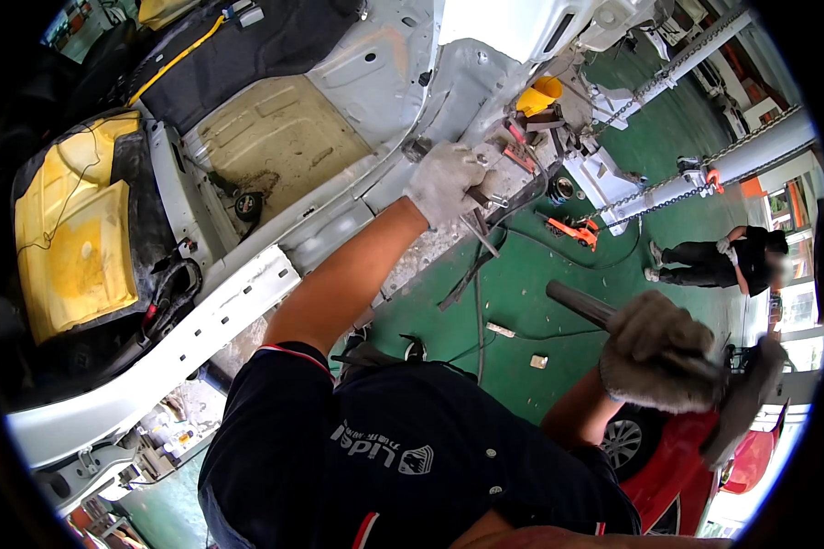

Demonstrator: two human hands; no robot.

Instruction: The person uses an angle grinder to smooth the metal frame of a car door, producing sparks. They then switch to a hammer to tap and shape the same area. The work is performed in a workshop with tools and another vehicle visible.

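Observation:
My left hand, in a pale work glove, is closed around a short metal bar at the edge of the car body's sill. A dark blunt metal end shows on the far side of the fist, against the grey sill. I cannot tell whether both ends belong to one tool. My right hand, also gloved, grips a hammer, held up at the right. Its dark head is slightly blurred and well apart from the sill.
A tape measure lies in the stripped car floor. Tools and a yellow cup lie beyond my left hand. Chains run along metal posts at the right. Cables cross the green floor. Another person stands farther off; a red car is at lower right.

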